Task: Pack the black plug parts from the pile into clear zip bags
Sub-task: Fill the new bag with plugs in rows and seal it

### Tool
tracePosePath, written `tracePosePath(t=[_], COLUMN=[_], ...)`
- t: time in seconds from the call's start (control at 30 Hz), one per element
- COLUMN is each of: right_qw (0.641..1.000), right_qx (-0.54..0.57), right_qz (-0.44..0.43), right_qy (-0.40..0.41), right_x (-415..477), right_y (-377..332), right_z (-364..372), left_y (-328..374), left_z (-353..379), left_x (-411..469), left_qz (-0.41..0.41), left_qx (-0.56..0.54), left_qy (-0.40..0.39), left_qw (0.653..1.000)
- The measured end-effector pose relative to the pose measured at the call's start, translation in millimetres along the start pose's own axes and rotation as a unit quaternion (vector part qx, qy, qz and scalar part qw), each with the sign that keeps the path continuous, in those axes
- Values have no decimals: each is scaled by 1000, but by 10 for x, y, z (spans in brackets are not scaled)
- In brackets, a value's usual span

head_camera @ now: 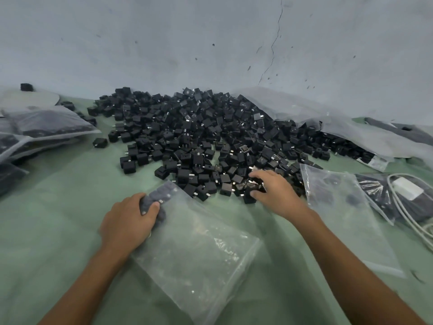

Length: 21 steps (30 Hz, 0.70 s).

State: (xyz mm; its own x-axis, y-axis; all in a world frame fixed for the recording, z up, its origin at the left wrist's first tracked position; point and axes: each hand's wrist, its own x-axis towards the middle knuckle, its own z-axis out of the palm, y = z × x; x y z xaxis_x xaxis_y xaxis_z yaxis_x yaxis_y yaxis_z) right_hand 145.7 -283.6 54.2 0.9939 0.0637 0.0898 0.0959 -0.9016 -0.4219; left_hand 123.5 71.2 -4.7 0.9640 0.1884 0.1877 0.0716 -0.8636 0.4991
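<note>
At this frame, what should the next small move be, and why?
Probably lift the right hand across to the clear zip bag and drop its handful in. Its fingers are curled round a few plug parts at the near edge of the pile, and the left hand grips the bag's far corner, where some parts already sit.

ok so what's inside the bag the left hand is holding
A small cluster of black plug parts sits in the far corner of the clear zip bag; the left hand covers some, so no count.
</note>
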Motion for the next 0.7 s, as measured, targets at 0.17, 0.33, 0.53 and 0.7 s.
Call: tracePosePath(t=[0.17, 0.33, 0.53, 0.7], right_qw=[1000, 797, 730, 820], right_qx=[20, 595, 673, 473], right_qz=[20, 97, 96, 87], right_qy=[-5, -38, -75, -310], right_x=[112, -163, -766, -1385], right_y=[-11, -69, -16, -19], right_z=[40, -122, -199, 70], left_y=[-14, -28, -22, -22], left_z=[-2, 27, 23, 35], left_x=[14, 22, 21, 26], left_qz=[1, 2, -4, -8], left_qx=[9, 11, 15, 12], left_qy=[-2, -1, -8, -10], left_qw=[1000, 1000, 1000, 1000])
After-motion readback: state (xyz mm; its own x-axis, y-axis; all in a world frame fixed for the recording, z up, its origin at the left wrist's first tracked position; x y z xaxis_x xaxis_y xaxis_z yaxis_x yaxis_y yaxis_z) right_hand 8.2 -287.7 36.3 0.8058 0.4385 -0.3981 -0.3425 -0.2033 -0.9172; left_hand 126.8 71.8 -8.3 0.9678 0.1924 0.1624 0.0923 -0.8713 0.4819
